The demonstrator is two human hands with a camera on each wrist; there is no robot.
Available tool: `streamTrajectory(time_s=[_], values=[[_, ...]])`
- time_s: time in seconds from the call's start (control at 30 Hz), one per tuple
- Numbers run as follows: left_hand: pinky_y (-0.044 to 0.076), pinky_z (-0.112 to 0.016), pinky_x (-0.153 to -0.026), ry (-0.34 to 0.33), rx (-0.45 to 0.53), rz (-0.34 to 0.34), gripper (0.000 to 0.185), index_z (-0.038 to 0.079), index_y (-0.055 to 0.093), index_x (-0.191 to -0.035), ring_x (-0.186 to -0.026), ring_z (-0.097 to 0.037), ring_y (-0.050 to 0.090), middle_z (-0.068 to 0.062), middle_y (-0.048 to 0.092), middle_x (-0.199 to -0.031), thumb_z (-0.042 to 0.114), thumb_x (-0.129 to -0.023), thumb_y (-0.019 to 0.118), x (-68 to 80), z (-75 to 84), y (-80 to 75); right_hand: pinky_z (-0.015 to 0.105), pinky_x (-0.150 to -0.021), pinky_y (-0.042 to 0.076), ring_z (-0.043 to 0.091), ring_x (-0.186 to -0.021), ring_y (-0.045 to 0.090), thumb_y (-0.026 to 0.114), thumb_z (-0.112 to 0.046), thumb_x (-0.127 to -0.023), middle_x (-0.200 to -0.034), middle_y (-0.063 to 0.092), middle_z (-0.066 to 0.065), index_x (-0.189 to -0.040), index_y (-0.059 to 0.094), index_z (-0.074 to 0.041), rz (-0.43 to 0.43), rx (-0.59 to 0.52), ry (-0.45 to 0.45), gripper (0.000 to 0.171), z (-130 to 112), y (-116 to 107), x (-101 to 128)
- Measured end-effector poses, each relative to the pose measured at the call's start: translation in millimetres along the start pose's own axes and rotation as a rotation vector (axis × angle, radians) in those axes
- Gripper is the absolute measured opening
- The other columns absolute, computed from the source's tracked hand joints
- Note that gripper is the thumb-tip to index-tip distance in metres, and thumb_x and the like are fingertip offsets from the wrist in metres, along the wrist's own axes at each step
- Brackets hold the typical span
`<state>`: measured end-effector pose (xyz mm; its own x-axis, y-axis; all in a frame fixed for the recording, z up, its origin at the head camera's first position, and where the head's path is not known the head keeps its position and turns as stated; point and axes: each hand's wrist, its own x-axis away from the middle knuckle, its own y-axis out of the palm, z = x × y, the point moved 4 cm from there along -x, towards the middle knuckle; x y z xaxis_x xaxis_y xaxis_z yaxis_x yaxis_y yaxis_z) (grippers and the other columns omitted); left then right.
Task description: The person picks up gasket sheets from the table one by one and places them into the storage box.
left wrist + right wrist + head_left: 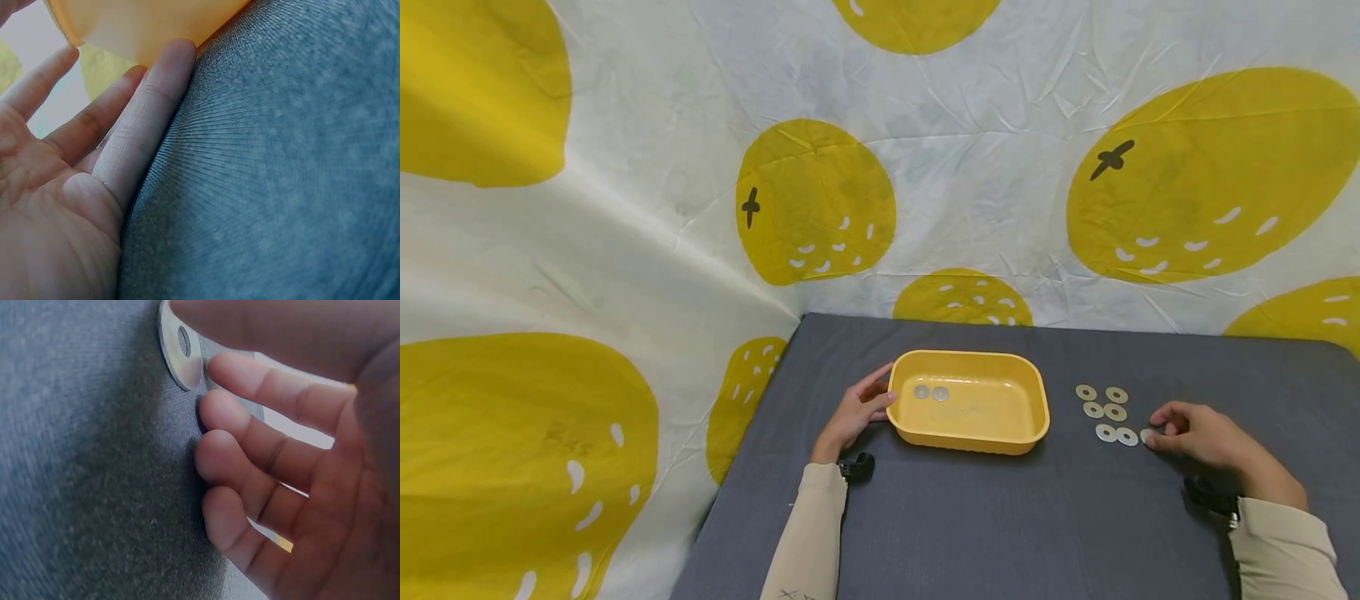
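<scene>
A yellow plastic bin sits on the dark cloth with two metal washers flat inside, near its left wall. My left hand holds the bin's left side, the thumb at the rim. In the left wrist view, extended fingers touch the outer wall, the lowest lying along the cloth. Right of the bin, my right hand pinches a washer at the cloth, its thumb over one edge and index fingertip beside it. The other fingers are bent, tips at the cloth.
Several more washers lie in short rows between the bin and my right hand, some touching. A dark cloth covers the table. A white sheet with yellow fruit prints hangs along the back and left side.
</scene>
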<state>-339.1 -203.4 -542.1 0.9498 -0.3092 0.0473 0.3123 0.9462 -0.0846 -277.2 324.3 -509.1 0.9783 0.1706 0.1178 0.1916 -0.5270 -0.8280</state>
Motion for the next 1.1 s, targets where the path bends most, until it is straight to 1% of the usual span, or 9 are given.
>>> streamTrajectory(time_s=[0.17, 0.43, 0.67, 0.83, 0.97, 1.1], values=[[0.063, -0.038, -0.089, -0.009, -0.001, 0.004, 0.059, 0.038, 0.048, -0.152, -0.115, -0.027, 0.067, -0.015, 0.059, -0.141, 0.029, -0.098, 0.071, 0.9, 0.6, 0.0, 0.023, -0.061, 0.034, 0.002, -0.068, 0.044, 0.083, -0.021, -0.086, -0.080, 0.054, -0.001, -0.101, 0.066, -0.002, 0.011, 0.002, -0.035, 0.029, -0.4, 0.9, 0.3], [0.062, -0.038, -0.090, -0.011, 0.004, -0.002, 0.061, 0.036, 0.046, -0.154, -0.118, -0.032, 0.066, -0.018, 0.058, -0.142, 0.028, -0.099, 0.070, 2.3, 3.8, 0.0, 0.022, -0.062, 0.036, 0.001, -0.069, 0.045, 0.083, -0.021, -0.085, -0.082, 0.056, 0.001, -0.098, 0.067, 0.000, 0.006, 0.005, -0.027, 0.029, -0.9, 0.4, -1.1], [0.062, -0.038, -0.090, -0.018, 0.001, 0.000, 0.060, 0.035, 0.046, -0.154, -0.117, -0.030, 0.067, -0.018, 0.058, -0.142, 0.027, -0.100, 0.069, 1.8, 4.7, -0.7, 0.023, -0.061, 0.036, 0.003, -0.069, 0.045, 0.083, -0.019, -0.084, -0.082, 0.056, 0.001, -0.095, 0.065, 0.001, 0.006, -0.002, -0.030, 0.029, -3.2, -0.9, -2.3], [0.062, -0.038, -0.091, -0.013, -0.010, 0.001, 0.062, 0.032, 0.044, -0.156, -0.115, -0.027, 0.067, -0.018, 0.057, -0.142, 0.027, -0.100, 0.069, 1.1, 3.0, -0.4, 0.023, -0.060, 0.036, 0.003, -0.067, 0.045, 0.085, -0.018, -0.081, -0.079, 0.056, 0.001, -0.092, 0.063, -0.002, 0.023, 0.017, -0.053, 0.029, -3.6, -0.3, -2.7], [0.062, -0.038, -0.091, -0.015, -0.019, 0.008, 0.061, 0.035, 0.046, -0.154, -0.114, -0.024, 0.067, -0.017, 0.058, -0.142, 0.029, -0.099, 0.070, 0.5, 1.9, -0.4, 0.023, -0.060, 0.035, 0.004, -0.066, 0.044, 0.086, -0.018, -0.081, -0.077, 0.056, 0.000, -0.092, 0.062, -0.004, 0.032, 0.029, -0.067, 0.030, -4.2, -0.7, -2.0], [0.062, -0.039, -0.090, -0.014, -0.018, 0.009, 0.060, 0.037, 0.047, -0.153, -0.115, -0.026, 0.067, -0.017, 0.058, -0.142, 0.029, -0.098, 0.071, 0.4, 1.7, -0.6, 0.024, -0.058, 0.035, 0.004, -0.062, 0.045, 0.084, -0.017, -0.082, -0.073, 0.057, -0.001, -0.096, 0.062, -0.003, 0.023, 0.011, -0.072, 0.030, -6.1, -0.3, -0.6]])
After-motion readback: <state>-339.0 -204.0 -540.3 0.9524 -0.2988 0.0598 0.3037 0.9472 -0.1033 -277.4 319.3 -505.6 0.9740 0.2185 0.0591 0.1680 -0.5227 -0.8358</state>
